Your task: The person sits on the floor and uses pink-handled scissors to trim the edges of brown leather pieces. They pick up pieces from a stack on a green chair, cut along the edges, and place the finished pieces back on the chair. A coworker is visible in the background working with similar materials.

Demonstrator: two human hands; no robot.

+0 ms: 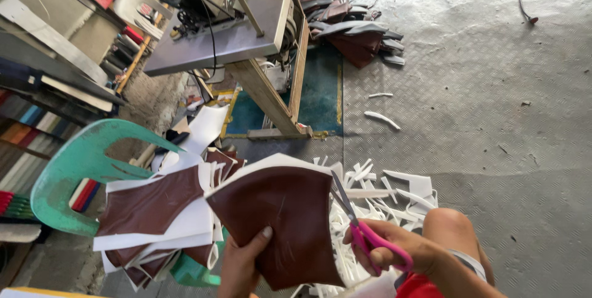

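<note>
Trimming under way: left hand (242, 261) grips the brown leather piece (283, 224), right hand (385, 249) grasps pink scissors (361, 230) at its edge; next cut needs steady following of that edge.

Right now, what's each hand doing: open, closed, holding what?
Left hand: closed on the brown leather piece, thumb on top.
Right hand: closed in the pink scissors, blades at the piece's edge.
</note>
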